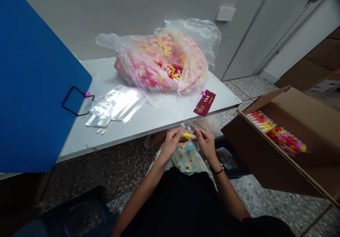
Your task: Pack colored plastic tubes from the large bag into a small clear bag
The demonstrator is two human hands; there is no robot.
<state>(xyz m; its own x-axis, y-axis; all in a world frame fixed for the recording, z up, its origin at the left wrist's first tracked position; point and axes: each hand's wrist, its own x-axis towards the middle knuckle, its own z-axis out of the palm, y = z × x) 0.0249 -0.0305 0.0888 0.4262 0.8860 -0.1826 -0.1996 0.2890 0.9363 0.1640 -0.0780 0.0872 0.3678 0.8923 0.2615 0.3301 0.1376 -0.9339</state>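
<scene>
A brown cardboard box (255, 152) stands open at your right, holding rows of red and yellow tubes (278, 137). On the white table (79, 139), a clear plastic bag (159, 67) of pink and yellow tubes sits toward the back edge, with flat clear sleeves (117, 104) near the left corner. Below the front edge, your left hand (171, 143) and right hand (207, 145) come together, pinching a small yellow tube (189, 135). It looks light, stiff and slick; its ends offer the surest hold.

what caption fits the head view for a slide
Left hand and right hand hold a yellow tube beside an open cardboard box of colourful tubes
</scene>
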